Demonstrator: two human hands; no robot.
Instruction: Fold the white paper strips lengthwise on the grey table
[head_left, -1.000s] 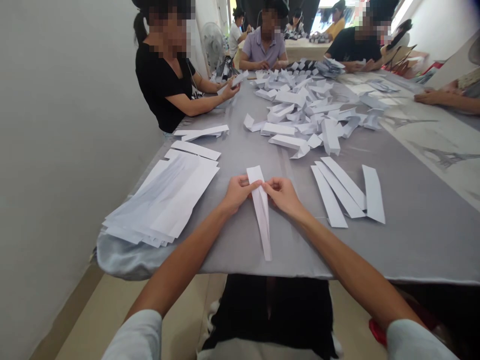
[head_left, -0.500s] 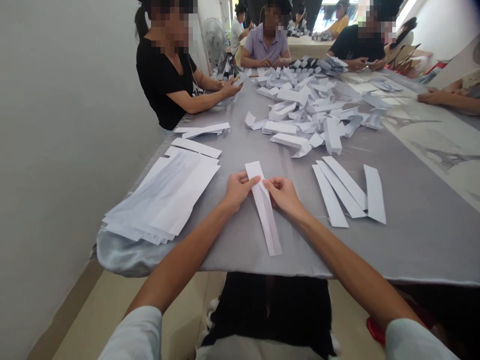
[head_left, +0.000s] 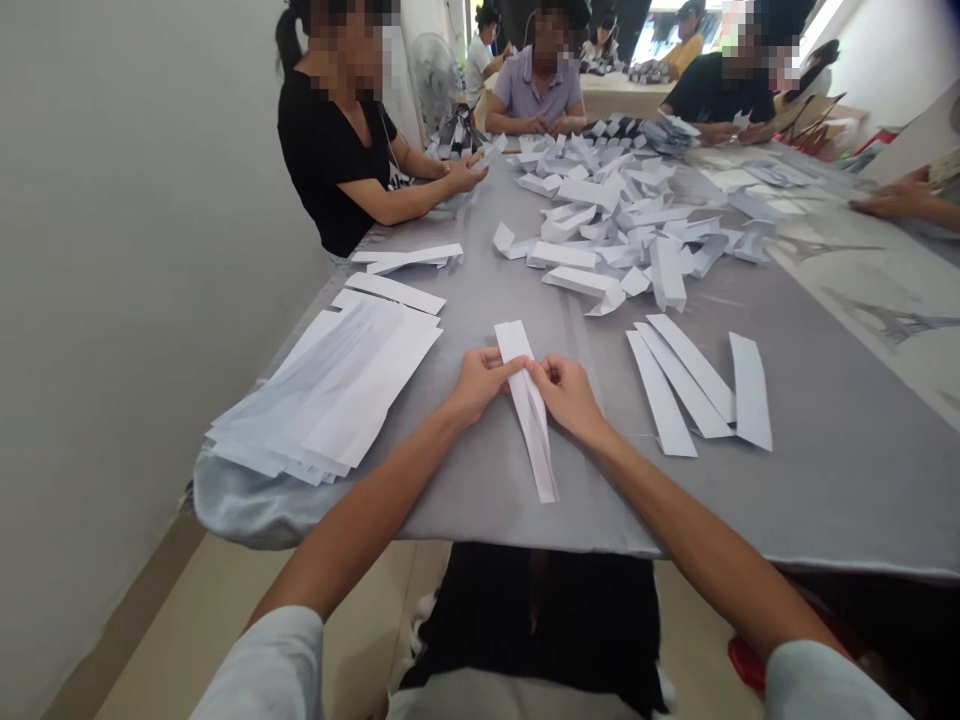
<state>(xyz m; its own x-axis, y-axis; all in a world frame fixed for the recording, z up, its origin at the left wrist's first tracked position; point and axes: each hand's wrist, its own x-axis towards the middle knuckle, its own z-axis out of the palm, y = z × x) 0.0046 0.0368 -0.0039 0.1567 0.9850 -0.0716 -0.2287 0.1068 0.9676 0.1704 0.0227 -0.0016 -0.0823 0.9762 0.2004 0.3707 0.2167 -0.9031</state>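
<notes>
A long folded strip of white paper [head_left: 531,425] rests on the grey cloth-covered table [head_left: 832,510], its upper part pinched between the person's left hand [head_left: 480,385] and right hand [head_left: 566,392]. A stack of paper strips [head_left: 322,390] lies to the left, loose strips [head_left: 697,385] to the right.

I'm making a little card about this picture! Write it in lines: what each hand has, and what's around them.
Left hand: pinching a folded white paper strip
Right hand: pinching the same strip
Left of the hands: stack of white paper sheets
Right of the hands: loose paper strips
Farther along: heap of folded paper pieces
Underneath: grey table cloth
Across the corner: person in a black shirt
</notes>
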